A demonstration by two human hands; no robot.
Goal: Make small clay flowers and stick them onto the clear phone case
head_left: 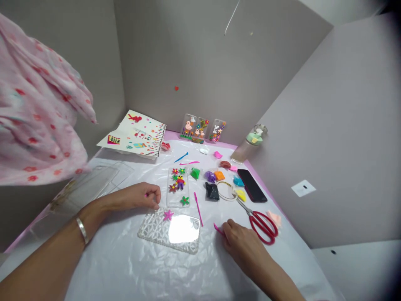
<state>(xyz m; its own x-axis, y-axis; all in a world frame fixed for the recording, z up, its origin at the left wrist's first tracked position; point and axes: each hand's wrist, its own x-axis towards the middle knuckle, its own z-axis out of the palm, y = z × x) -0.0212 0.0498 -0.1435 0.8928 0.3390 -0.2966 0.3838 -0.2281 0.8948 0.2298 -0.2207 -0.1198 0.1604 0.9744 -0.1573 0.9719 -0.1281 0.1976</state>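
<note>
A clear, faceted phone case (pixel 153 229) lies on the table in front of me, a pink clay flower (pixel 168 215) near its upper edge. My left hand (pixel 148 196) hovers by the case's upper left corner, fingers curled, with a bit of pink at the fingers. My right hand (pixel 233 236), to the right of the case, is closed on a pink tool (pixel 218 228) whose tip sticks out to the left. Behind the case lies a second clear case (pixel 175 200) bearing clay flowers and a small figure. Another pink tool (pixel 198 209) lies between the case and my right hand.
Red-handled scissors (pixel 265 228), a black phone (pixel 252 186) and a bangle (pixel 227 191) are at the right. Several clay packets, like the black one (pixel 212 192), lie mid-table. Decorated cases (pixel 202 127) stand at the back. Pink cloth (pixel 40 108) hangs at left.
</note>
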